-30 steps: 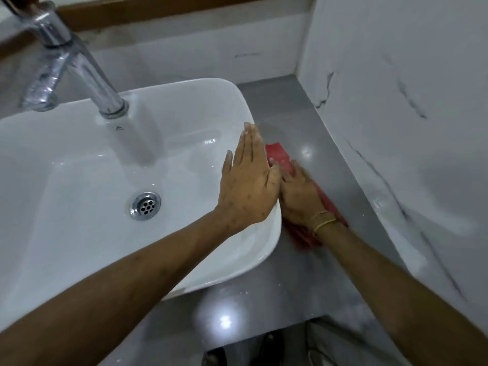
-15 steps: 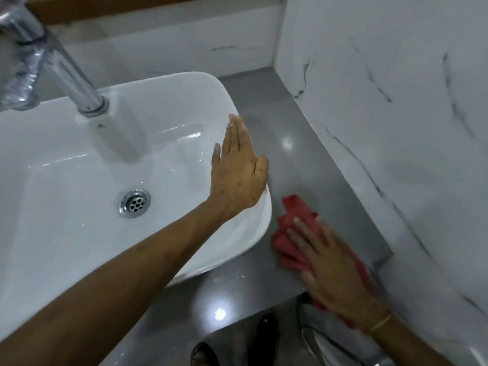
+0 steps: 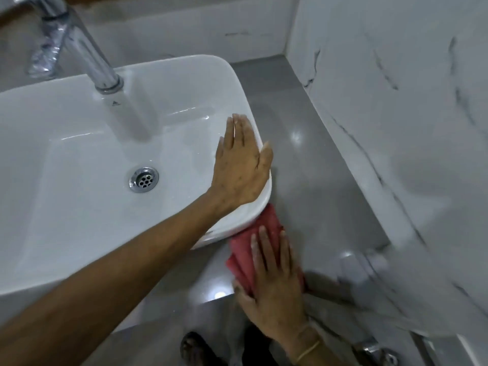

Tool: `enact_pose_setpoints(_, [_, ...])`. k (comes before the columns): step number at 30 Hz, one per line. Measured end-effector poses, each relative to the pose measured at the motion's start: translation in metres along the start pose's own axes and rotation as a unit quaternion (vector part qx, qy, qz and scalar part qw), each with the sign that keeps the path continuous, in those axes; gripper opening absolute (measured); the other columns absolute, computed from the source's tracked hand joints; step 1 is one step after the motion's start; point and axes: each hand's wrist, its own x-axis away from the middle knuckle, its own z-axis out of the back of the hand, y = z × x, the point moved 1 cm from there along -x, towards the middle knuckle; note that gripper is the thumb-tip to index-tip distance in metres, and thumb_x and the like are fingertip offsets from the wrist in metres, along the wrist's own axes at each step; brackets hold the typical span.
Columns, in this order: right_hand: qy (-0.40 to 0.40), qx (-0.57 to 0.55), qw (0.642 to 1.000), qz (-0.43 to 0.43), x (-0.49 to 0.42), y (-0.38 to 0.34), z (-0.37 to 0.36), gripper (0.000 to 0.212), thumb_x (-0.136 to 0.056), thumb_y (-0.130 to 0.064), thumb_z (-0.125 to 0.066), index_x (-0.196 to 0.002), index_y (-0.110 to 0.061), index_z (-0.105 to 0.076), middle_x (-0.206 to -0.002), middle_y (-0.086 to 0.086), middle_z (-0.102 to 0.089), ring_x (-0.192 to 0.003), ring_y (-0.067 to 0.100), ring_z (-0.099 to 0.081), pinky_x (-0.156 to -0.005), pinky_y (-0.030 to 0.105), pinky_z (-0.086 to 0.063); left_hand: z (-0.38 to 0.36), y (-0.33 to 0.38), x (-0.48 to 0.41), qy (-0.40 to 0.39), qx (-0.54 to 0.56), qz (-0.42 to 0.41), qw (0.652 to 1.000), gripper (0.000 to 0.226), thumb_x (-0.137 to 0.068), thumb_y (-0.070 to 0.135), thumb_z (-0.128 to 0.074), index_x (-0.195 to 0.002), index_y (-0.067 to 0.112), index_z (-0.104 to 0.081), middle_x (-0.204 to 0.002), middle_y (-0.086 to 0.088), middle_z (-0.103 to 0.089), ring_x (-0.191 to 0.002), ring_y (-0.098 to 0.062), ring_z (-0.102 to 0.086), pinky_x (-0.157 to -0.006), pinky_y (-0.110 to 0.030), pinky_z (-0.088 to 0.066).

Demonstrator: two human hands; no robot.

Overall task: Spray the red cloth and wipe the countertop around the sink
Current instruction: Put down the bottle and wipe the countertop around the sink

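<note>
A white basin sink (image 3: 79,212) sits on a grey countertop (image 3: 311,180). My left hand (image 3: 241,165) rests flat on the sink's right rim, fingers together, holding nothing. The red cloth (image 3: 245,254) lies bunched on the countertop at the sink's front right corner, its far end tucked against the basin's underside. My right hand (image 3: 274,289) presses flat on the cloth near the counter's front edge, fingers spread toward the sink. No spray bottle is in view.
A chrome tap (image 3: 87,51) reaches over the basin from the back left, above the drain (image 3: 144,179). A white marble wall (image 3: 396,128) bounds the counter on the right. Feet (image 3: 195,347) show on the floor below the counter edge.
My right hand dragged the cloth from beside the sink back to the counter's front edge, then left against the sink's front corner. My left hand stayed on the rim.
</note>
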Motion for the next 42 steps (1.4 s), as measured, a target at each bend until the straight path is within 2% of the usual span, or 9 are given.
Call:
enact_pose_setpoints(6, [0.062,-0.319,0.945,-0.044,0.010,-0.005,0.027,0.062,-0.091,-0.060,-0.021,-0.145,-0.030,-0.015,-0.158,-0.010,-0.009,-0.147,0.013,-0.004,-0.121,0.037,-0.010,0.045,-0.014,0.125,0.216,0.055,-0.179,0.958,0.031,-0.095,0.018,-0.042,-0.115,0.008,-0.063,-0.117,-0.003,-0.064,-0.108,-0.019,-0.056,-0.097,-0.020,-0.038])
enact_pose_setpoints(10, [0.254,-0.334,0.906,-0.053,-0.023,0.014,0.089,0.041,-0.095,-0.025,-0.040,-0.131,-0.006,-0.044,-0.137,0.004,-0.043,-0.132,0.022,-0.039,-0.111,0.047,-0.032,-0.028,-0.013,0.183,0.068,0.003,-0.160,0.985,0.034,-0.092,0.028,-0.047,-0.117,0.012,-0.063,-0.120,-0.004,-0.062,-0.113,-0.025,-0.056,-0.096,-0.034,-0.047])
enact_pose_setpoints(12, [0.283,-0.319,0.904,0.026,-0.045,-0.014,0.112,0.042,-0.096,-0.030,-0.033,-0.132,-0.010,-0.041,-0.135,0.004,-0.044,-0.131,0.025,-0.041,-0.111,0.048,-0.033,-0.069,-0.015,0.178,-0.044,-0.081,-0.075,0.993,0.054,-0.091,0.047,-0.041,-0.137,0.019,-0.048,-0.146,-0.009,-0.046,-0.138,-0.030,-0.035,-0.116,-0.046,-0.027])
enact_pose_setpoints(14, [0.223,-0.260,0.933,0.113,-0.062,-0.056,0.118,0.046,-0.097,-0.039,-0.026,-0.137,-0.018,-0.036,-0.141,-0.001,-0.040,-0.135,0.017,-0.035,-0.115,0.045,-0.028,-0.094,-0.023,0.161,-0.097,-0.113,-0.024,0.989,0.065,-0.087,0.054,-0.041,-0.144,0.024,-0.033,-0.156,-0.008,-0.028,-0.146,-0.031,-0.016,-0.120,-0.050,-0.006])
enact_pose_setpoints(19, [0.076,0.052,0.988,0.127,-0.073,-0.110,0.092,0.061,-0.092,-0.053,-0.018,-0.137,-0.021,-0.043,-0.152,0.003,-0.037,-0.138,0.020,-0.034,-0.117,0.044,-0.024,-0.098,-0.059,0.172,-0.028,-0.112,-0.012,0.993,0.055,-0.082,0.048,-0.052,-0.132,0.025,-0.050,-0.141,-0.001,-0.051,-0.135,-0.027,-0.036,-0.118,-0.047,-0.011])
enact_pose_setpoints(27, [-0.001,0.069,0.993,0.091,-0.069,-0.128,0.099,0.077,-0.087,-0.063,-0.006,-0.134,-0.016,-0.046,-0.146,0.011,-0.043,-0.133,0.033,-0.037,-0.106,0.047,-0.034,0.008,-0.262,0.295,0.027,-0.213,0.166,0.962,0.059,-0.086,0.056,-0.040,-0.143,0.042,-0.031,-0.158,0.001,-0.024,-0.145,-0.034,-0.018,-0.114,-0.061,-0.009])
enact_pose_setpoints(32, [-0.083,0.056,0.970,0.220,-0.065,-0.228,0.063,0.070,-0.088,-0.060,-0.016,-0.141,-0.018,-0.035,-0.153,0.009,-0.032,-0.139,0.025,-0.027,-0.111,0.041,-0.026,0.038,-0.311,0.323,0.061,-0.192,0.330,0.922,0.059,-0.089,0.053,-0.028,-0.146,0.041,-0.023,-0.160,-0.011,-0.011,-0.144,-0.039,-0.013,-0.114,-0.062,-0.009])
enact_pose_setpoints(38, [-0.088,0.062,0.893,0.438,-0.074,-0.389,-0.004,0.072,-0.093,-0.052,-0.037,-0.147,-0.009,-0.017,-0.160,0.013,-0.011,-0.147,0.025,-0.013,-0.120,0.041,-0.017,0.019,-0.267,0.306,0.052,-0.143,0.234,0.960,0.063,-0.075,0.045,-0.052,-0.136,0.030,-0.043,-0.146,-0.012,-0.046,-0.138,-0.041,-0.031,-0.111,-0.062,-0.020])
enact_pose_setpoints(42, [-0.099,0.065,0.899,0.422,-0.081,-0.413,-0.031,0.070,-0.096,-0.037,-0.042,-0.146,-0.001,-0.009,-0.159,0.019,-0.003,-0.148,0.029,0.001,-0.123,0.043,-0.007,0.049,-0.321,0.325,0.080,-0.138,0.280,0.947,0.057,-0.086,0.044,-0.043,-0.141,0.030,-0.039,-0.154,-0.006,-0.033,-0.141,-0.035,-0.028,-0.111,-0.060,-0.022])
